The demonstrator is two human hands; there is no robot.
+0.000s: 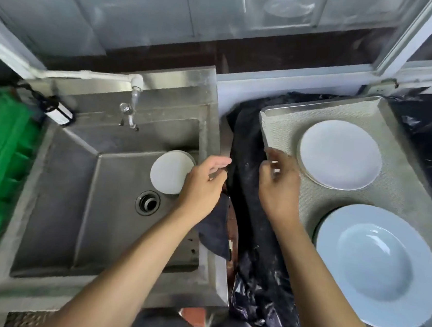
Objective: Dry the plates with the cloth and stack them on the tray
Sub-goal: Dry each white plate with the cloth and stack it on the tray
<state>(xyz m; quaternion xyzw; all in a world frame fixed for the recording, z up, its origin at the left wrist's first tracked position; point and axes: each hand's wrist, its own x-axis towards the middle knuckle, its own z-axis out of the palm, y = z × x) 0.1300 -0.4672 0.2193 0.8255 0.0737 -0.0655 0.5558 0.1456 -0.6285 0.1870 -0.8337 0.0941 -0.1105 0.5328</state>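
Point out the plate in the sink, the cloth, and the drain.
plate in the sink (170,172), head view, middle of its face
cloth (217,233), head view, hanging part
drain (147,202), head view, centre

Left hand (203,185) gripping dark cloth (217,229) over sink (55,204); two plate stacks on tray (282,132)

Sink basin (101,207): open floor left of and in front of the drain (147,202); small plate (171,172) at the right wall, tap (130,112) overhanging the rear. Tray (282,132): flat plates (340,154) rear, deep plate (373,266) front, bare strip along its left edge
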